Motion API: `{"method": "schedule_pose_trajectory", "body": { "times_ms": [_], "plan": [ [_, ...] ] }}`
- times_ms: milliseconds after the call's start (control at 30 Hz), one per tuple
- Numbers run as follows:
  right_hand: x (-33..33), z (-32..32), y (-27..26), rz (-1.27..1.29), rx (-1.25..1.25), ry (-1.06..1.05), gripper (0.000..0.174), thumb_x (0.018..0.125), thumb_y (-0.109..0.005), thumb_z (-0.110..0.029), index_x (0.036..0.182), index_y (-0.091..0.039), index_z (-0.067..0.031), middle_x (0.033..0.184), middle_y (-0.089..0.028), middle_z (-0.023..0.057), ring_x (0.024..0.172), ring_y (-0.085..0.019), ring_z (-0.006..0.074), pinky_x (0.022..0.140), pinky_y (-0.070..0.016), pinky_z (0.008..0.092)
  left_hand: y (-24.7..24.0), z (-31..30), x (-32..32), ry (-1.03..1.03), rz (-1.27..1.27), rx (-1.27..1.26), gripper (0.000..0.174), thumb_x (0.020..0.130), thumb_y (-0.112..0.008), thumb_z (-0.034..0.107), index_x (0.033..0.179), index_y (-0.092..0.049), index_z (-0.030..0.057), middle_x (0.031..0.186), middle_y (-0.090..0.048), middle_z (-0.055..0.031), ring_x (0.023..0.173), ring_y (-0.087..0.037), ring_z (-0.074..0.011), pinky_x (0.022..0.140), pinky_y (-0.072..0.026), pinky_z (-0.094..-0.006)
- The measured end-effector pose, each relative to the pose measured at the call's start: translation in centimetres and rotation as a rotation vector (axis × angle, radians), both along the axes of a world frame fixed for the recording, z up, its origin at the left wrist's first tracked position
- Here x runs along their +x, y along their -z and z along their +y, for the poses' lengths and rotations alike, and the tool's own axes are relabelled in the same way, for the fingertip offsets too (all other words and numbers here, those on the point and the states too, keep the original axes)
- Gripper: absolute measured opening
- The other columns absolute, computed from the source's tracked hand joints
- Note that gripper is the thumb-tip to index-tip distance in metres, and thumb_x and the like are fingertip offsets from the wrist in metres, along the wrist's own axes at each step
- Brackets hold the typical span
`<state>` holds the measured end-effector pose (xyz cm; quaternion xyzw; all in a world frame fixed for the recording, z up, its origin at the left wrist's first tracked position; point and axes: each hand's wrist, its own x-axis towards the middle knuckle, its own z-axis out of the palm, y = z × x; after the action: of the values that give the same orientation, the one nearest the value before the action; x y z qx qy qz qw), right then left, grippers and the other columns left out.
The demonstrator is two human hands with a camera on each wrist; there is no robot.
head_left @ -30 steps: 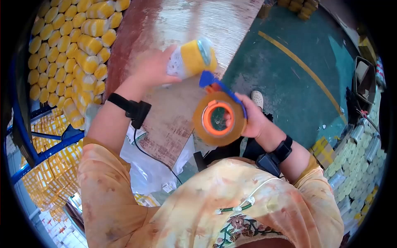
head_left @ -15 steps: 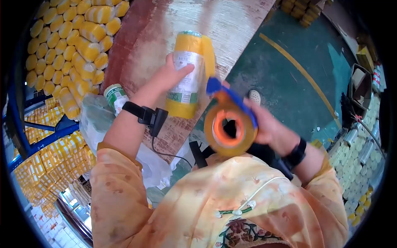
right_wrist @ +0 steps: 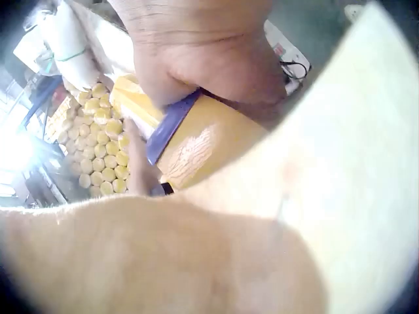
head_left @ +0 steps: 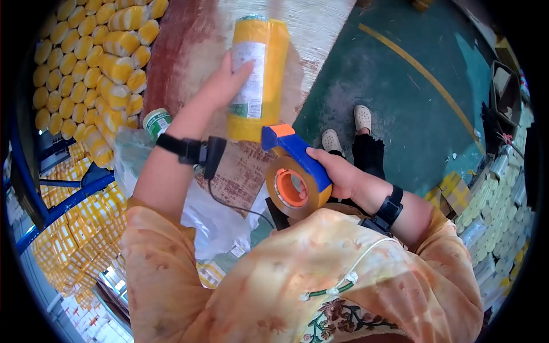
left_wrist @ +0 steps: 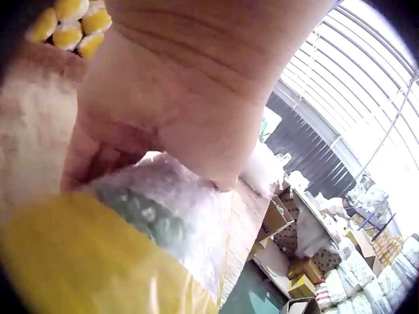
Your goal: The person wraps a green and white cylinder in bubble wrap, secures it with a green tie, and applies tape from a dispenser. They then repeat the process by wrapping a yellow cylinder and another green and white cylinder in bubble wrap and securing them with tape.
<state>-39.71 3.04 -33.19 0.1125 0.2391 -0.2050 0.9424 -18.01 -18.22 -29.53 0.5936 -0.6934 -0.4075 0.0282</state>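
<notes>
A yellow roll (head_left: 263, 86) is gripped by the left hand (head_left: 225, 83). A tape dispenser (head_left: 305, 156) is clasped by the right hand (head_left: 341, 174), fingers curled.

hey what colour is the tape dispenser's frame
Mostly blue; the dispenser frame shows best in the head view.

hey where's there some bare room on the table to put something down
Bare table shows between the stacked rolls and the left hand holding the yellow roll; another strip lies between that roll and the table's right edge. The near left side is crowded with a green roll and crumpled plastic.
</notes>
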Motion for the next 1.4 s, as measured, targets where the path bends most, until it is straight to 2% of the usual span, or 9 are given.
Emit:
{"method": "schedule_pose_trajectory", "body": {
  "times_ms": [67, 167, 267, 367, 567, 767, 900, 1033, 1400],
  "plan": [
    [-0.2, 0.0, 0.4, 0.044, -0.005, 0.019, 0.046, 0.095, -0.042, -0.037, 0.124, -0.047, -0.0008, 0.109, -0.060, 0.0179, 0.089, -0.063, 0.0289, 0.078, -0.0543, 0.0419, -1.7, 1.3, 1.0, 0.197, -0.029, -0.181, 0.059, 0.087, -0.059, 0.026, 0.136, -0.032, 0.0082, 0.128, -0.048, -0.0145, 0.113, -0.052, -0.0271, 0.096, -0.0407, -0.0361],
    [-1.4, -1.1, 0.0, 0.059, 0.001, -0.029, 0.047, 0.095, -0.043, -0.038, 0.123, -0.047, -0.0004, 0.107, -0.061, 0.0169, 0.085, -0.064, 0.0288, 0.075, -0.0554, 0.0412, -8.8, 2.5, -0.8, 1.153, -0.636, -0.862, 0.067, 0.073, -0.067, 0.014, 0.134, -0.039, 0.0195, 0.135, -0.044, -0.0083, 0.125, -0.042, -0.0272, 0.105, -0.0326, -0.0419],
    [-1.8, -2.1, 0.1, 0.012, -0.018, -0.075, 0.047, 0.094, -0.043, -0.039, 0.121, -0.048, -0.0004, 0.105, -0.061, 0.0166, 0.083, -0.065, 0.0280, 0.074, -0.0555, 0.0402, -7.3, 2.0, -0.8, 1.467, -0.331, -0.807, 0.077, 0.060, -0.072, 0.010, 0.130, -0.044, 0.0256, 0.137, -0.043, -0.0024, 0.133, -0.032, -0.0243, 0.110, -0.0225, -0.0474],
    [-2.2, -3.1, -0.2, 0.046, -0.030, -0.113, 0.047, 0.094, -0.044, -0.039, 0.120, -0.049, -0.0003, 0.100, -0.063, 0.0169, 0.080, -0.065, 0.0280, 0.071, -0.0555, 0.0396, -6.1, 0.6, -3.0, 1.563, -0.420, -0.557, 0.078, 0.056, -0.073, 0.008, 0.128, -0.046, 0.0236, 0.136, -0.043, -0.0011, 0.134, -0.030, -0.0202, 0.112, -0.0191, -0.0490],
    [-5.2, -6.9, -0.1, -0.137, -0.093, -0.194, 0.047, 0.093, -0.045, -0.039, 0.119, -0.052, -0.0009, 0.096, -0.064, 0.0146, 0.075, -0.065, 0.0267, 0.068, -0.0551, 0.0380, -5.1, -0.3, -0.1, 1.369, -0.414, -0.652, 0.080, 0.054, -0.078, 0.018, 0.127, -0.044, 0.0193, 0.137, -0.041, -0.0041, 0.132, -0.032, -0.0245, 0.109, -0.0238, -0.0492],
    [-6.4, -16.4, -3.2, 0.292, -0.312, -0.239, 0.045, 0.090, -0.053, -0.038, 0.119, -0.052, -0.0028, 0.109, -0.062, 0.0128, 0.088, -0.064, 0.0208, 0.077, -0.0544, 0.0341, -1.6, 5.1, 2.1, 0.443, -0.354, -0.822, 0.099, 0.044, -0.086, 0.040, 0.127, -0.040, 0.0113, 0.125, -0.044, -0.0136, 0.119, -0.040, -0.0341, 0.102, -0.0320, -0.0464],
    [-6.6, -18.7, -5.2, 0.435, -0.477, -0.442, 0.050, 0.085, -0.061, -0.041, 0.116, -0.054, -0.0013, 0.106, -0.063, 0.0122, 0.089, -0.064, 0.0198, 0.078, -0.0541, 0.0325, -3.1, 5.0, 2.3, 0.480, -0.521, -0.597, 0.087, 0.051, -0.083, 0.038, 0.124, -0.043, 0.0118, 0.124, -0.043, -0.0143, 0.118, -0.038, -0.0373, 0.103, -0.0295, -0.0476],
    [-6.3, -19.1, -6.5, 0.526, -0.581, -0.625, 0.056, 0.083, -0.063, -0.045, 0.113, -0.055, 0.0014, 0.104, -0.064, 0.0121, 0.088, -0.064, 0.0202, 0.079, -0.0536, 0.0311, -2.9, 3.9, 2.8, 0.623, -0.360, -0.679, 0.088, 0.051, -0.083, 0.034, 0.127, -0.043, 0.0158, 0.123, -0.045, -0.0111, 0.119, -0.040, -0.0339, 0.104, -0.0285, -0.0479],
    [-9.3, -8.4, -2.9, 0.624, -0.534, -0.579, 0.063, 0.084, -0.058, -0.051, 0.109, -0.058, 0.0073, 0.097, -0.064, 0.0113, 0.082, -0.062, 0.0163, 0.076, -0.0497, 0.0292, -2.2, 4.0, 3.5, 0.567, -0.299, -0.639, 0.085, 0.051, -0.081, 0.023, 0.127, -0.044, 0.0164, 0.123, -0.046, -0.0095, 0.119, -0.041, -0.0306, 0.105, -0.0267, -0.0490]
  ]
}}
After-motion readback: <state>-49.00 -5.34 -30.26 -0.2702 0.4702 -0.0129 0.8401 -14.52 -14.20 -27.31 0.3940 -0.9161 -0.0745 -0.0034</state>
